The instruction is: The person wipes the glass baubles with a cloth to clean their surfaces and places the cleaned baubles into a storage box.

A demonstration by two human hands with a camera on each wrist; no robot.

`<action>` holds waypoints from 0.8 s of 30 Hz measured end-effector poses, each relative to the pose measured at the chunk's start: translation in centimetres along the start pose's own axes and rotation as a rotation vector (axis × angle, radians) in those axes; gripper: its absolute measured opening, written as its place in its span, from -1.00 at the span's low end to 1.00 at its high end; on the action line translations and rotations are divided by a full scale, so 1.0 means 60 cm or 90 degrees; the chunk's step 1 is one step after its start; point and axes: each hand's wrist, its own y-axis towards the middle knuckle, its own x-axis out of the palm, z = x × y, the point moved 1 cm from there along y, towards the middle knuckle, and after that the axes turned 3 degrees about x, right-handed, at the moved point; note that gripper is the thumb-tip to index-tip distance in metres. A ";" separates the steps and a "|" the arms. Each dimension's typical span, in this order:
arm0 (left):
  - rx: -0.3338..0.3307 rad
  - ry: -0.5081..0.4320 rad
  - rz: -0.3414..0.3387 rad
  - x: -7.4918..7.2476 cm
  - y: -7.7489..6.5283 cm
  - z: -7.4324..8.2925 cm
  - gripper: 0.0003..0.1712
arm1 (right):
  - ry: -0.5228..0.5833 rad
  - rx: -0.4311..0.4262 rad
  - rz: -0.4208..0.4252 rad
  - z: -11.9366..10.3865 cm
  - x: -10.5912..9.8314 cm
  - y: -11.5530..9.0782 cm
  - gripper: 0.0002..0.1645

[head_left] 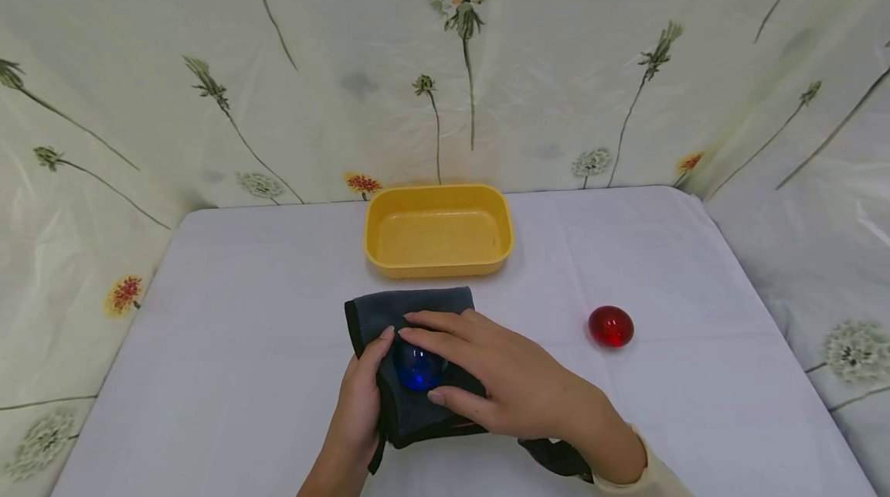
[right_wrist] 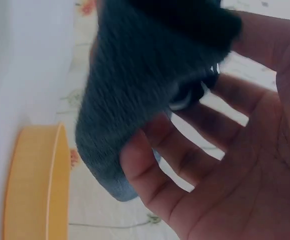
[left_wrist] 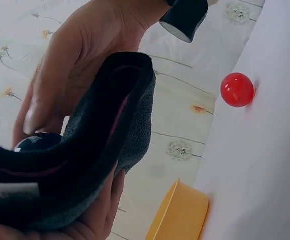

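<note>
A folded dark grey cloth with black edging is held up above the table in the head view. My left hand grips it from the left and below, thumb along its near side. On top of the cloth sits a shiny, see-through blue ball. My right hand reaches over from the right, its fingers and thumb bent round the ball. Seen from the right wrist, the cloth covers much of the ball. A white label shows on the cloth in the left wrist view.
A yellow plastic basin stands at the back middle of the table, beyond the cloth. To the right lies a red ball. A white cover lies over the table, and flower-patterned sheeting hangs behind and at both sides.
</note>
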 end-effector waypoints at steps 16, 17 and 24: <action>0.003 -0.010 -0.001 -0.001 0.001 -0.001 -0.36 | -0.119 0.026 0.107 -0.010 0.023 0.016 -0.22; 0.004 -0.006 0.000 -0.001 0.001 -0.001 -0.35 | -0.109 0.029 0.098 -0.010 0.023 0.015 -0.18; 0.018 0.010 0.007 -0.001 0.001 0.003 -0.38 | -0.035 0.013 -0.002 -0.005 0.009 0.003 -0.06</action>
